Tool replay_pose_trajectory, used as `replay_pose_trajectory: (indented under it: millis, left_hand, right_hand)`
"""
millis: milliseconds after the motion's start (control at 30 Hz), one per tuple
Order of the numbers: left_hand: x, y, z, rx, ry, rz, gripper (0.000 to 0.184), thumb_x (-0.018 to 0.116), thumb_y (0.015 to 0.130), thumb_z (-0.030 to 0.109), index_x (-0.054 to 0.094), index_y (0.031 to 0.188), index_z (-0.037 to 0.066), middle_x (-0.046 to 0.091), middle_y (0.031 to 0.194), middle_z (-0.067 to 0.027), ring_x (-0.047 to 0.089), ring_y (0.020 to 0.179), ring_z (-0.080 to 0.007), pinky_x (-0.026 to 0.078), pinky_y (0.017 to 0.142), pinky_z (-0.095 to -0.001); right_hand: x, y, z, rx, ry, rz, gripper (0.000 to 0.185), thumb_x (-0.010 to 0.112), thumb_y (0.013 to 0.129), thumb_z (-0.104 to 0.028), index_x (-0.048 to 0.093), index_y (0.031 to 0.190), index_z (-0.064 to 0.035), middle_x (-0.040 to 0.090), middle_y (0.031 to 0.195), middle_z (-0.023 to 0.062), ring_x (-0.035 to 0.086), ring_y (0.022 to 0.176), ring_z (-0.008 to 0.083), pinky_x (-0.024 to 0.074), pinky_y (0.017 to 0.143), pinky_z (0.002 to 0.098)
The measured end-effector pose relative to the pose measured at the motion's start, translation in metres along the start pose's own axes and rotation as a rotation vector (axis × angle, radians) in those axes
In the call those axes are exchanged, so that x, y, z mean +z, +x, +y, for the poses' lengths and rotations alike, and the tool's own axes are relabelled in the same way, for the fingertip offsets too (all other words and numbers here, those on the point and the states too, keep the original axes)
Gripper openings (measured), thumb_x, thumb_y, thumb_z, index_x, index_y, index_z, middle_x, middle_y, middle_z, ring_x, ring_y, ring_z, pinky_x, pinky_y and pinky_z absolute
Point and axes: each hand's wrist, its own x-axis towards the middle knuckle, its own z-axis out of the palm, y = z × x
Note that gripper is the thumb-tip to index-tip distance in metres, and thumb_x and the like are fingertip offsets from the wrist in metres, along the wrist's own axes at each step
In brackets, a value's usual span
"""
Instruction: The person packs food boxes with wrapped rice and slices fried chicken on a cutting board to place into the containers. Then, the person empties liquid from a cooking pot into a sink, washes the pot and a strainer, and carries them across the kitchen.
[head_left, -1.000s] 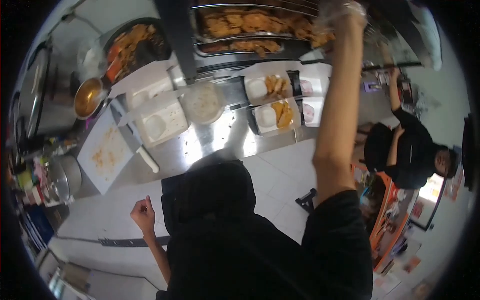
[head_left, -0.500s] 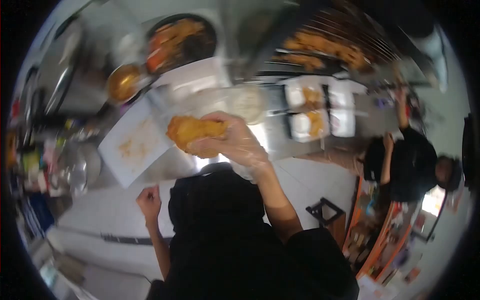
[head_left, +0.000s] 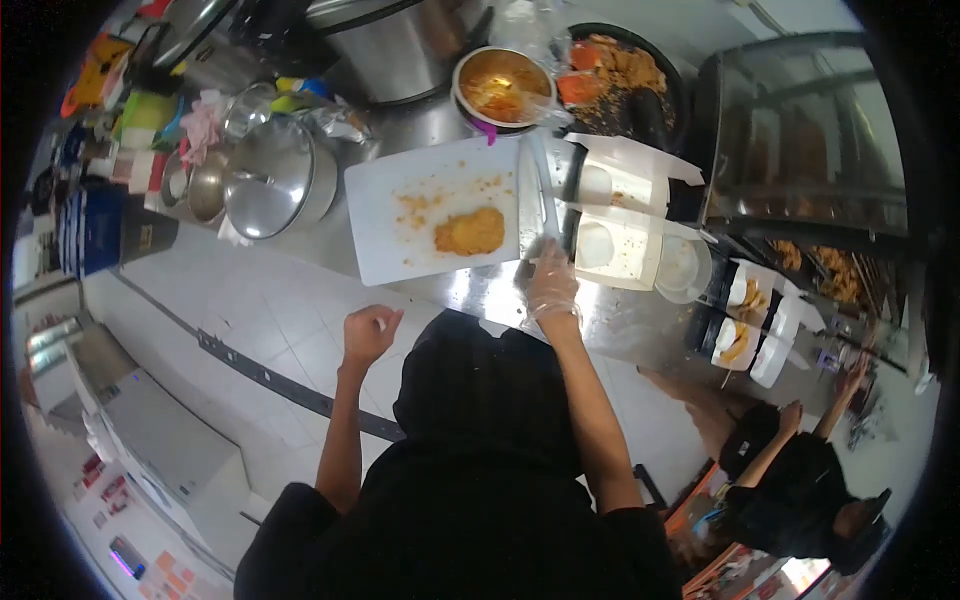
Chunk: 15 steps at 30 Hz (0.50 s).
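Note:
A piece of fried chicken (head_left: 472, 232) lies near the lower right of the white cutting board (head_left: 375, 215), among scattered crumbs. Just right of the board is a long, pale knife (head_left: 547, 185), pointing away from me. My right hand (head_left: 552, 285), in a clear plastic glove, has its fingers closed at the knife's near end; the exact grip is hard to see. My bare left hand (head_left: 372, 334) hangs in front of the counter, below the board, fingers loosely curled with nothing visible in them. Open white takeaway boxes (head_left: 640, 250) with round cups inside stand to the right of the knife.
Behind the board are a metal bowl of orange sauce (head_left: 503, 85) and a black pan of fried pieces (head_left: 640, 85). A lidded pot (head_left: 275, 180) stands left. At right are a glass display case (head_left: 790, 140), filled boxes (head_left: 745, 310) and another person (head_left: 790, 490).
The fried chicken has gone from my right hand onto the cutting board. My right hand has moved to the knife. The view has turned left, and my left hand stays low.

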Motion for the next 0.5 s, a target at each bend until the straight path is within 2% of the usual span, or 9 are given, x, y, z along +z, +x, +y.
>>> replay_pose_trajectory:
  millis: [33,67,167,200,267,333,400,433,500]
  left_hand:
    - [0.007,0.009,0.004,0.066,-0.020,0.016,0.016,0.076,0.081,0.015,0.067,0.072,0.004,0.067,0.069,-0.0078,0.059,0.050,-0.0224,0.046,0.050,-0.0323]
    - [0.014,0.018,0.010,0.135,-0.039,0.033,0.014,0.075,0.081,0.015,0.068,0.075,0.004,0.068,0.071,-0.0078,0.060,0.051,-0.0230,0.047,0.051,-0.0328]
    - [0.028,0.044,0.030,0.150,-0.088,0.056,0.012,0.074,0.082,0.016,0.070,0.080,0.005,0.069,0.076,-0.0080,0.061,0.053,-0.0223,0.048,0.051,-0.0322]
    - [0.026,0.052,0.038,0.159,-0.136,0.051,0.012,0.073,0.083,0.016,0.070,0.081,0.005,0.070,0.078,-0.0081,0.061,0.052,-0.0215,0.048,0.051,-0.0318]
    - [0.018,0.069,0.045,0.171,-0.190,0.044,0.013,0.073,0.083,0.017,0.070,0.082,0.005,0.070,0.079,-0.0082,0.061,0.052,-0.0208,0.047,0.050,-0.0313]
    - [0.013,0.086,0.047,0.143,-0.191,0.053,0.013,0.073,0.084,0.017,0.070,0.082,0.004,0.069,0.077,-0.0080,0.060,0.051,-0.0191,0.047,0.050,-0.0304]
    - [0.009,0.109,0.053,0.186,-0.198,0.064,0.014,0.074,0.083,0.016,0.069,0.081,0.004,0.068,0.074,-0.0079,0.058,0.050,-0.0171,0.046,0.049,-0.0292]
    - [0.008,0.122,0.059,0.218,-0.190,0.087,0.014,0.074,0.083,0.016,0.069,0.079,0.003,0.068,0.072,-0.0082,0.057,0.049,-0.0164,0.046,0.049,-0.0288]
    - [0.012,0.146,0.070,0.247,-0.184,0.095,0.015,0.075,0.083,0.016,0.069,0.078,0.003,0.067,0.069,-0.0084,0.057,0.049,-0.0157,0.045,0.049,-0.0284]
  right_hand:
    - [0.010,-0.002,0.002,0.179,-0.135,-0.042,0.054,0.064,0.084,-0.029,0.048,0.123,0.0035,0.060,0.110,0.0292,0.064,0.097,0.0397,0.0525,0.083,0.0454]
    - [0.010,0.001,0.000,0.162,-0.150,-0.049,0.054,0.064,0.084,-0.029,0.048,0.123,0.0035,0.060,0.110,0.0292,0.064,0.097,0.0397,0.0525,0.083,0.0454]
    - [0.000,0.006,-0.013,0.234,0.113,-0.006,0.049,0.064,0.082,-0.024,0.046,0.120,0.0030,0.065,0.091,0.0266,0.066,0.087,0.0409,0.0536,0.080,0.0447]
    - [-0.007,0.003,-0.012,0.226,0.101,-0.012,0.049,0.064,0.082,-0.024,0.046,0.120,0.0030,0.065,0.091,0.0266,0.066,0.087,0.0409,0.0536,0.080,0.0447]
    - [-0.021,-0.011,-0.009,0.146,0.387,-0.013,0.045,0.064,0.082,-0.017,0.044,0.119,0.0010,0.065,0.085,0.0236,0.067,0.080,0.0365,0.0530,0.073,0.0455]
    - [-0.037,-0.037,-0.027,0.108,0.468,0.048,0.039,0.060,0.088,-0.018,0.045,0.119,-0.0001,0.065,0.088,0.0253,0.066,0.082,0.0412,0.0504,0.073,0.0480]
    - [-0.066,-0.056,-0.059,0.007,0.789,0.220,0.036,0.057,0.094,-0.022,0.045,0.119,0.0008,0.064,0.086,0.0277,0.064,0.081,0.0448,0.0487,0.071,0.0494]
    - [-0.093,-0.057,-0.070,0.264,0.704,-0.154,0.032,0.052,0.098,-0.022,0.043,0.121,-0.0005,0.064,0.083,0.0274,0.062,0.081,0.0475,0.0471,0.070,0.0511]
    - [-0.083,-0.059,-0.084,0.266,0.610,-0.169,0.034,0.052,0.099,-0.020,0.042,0.125,-0.0012,0.064,0.081,0.0285,0.063,0.080,0.0480,0.0471,0.070,0.0522]
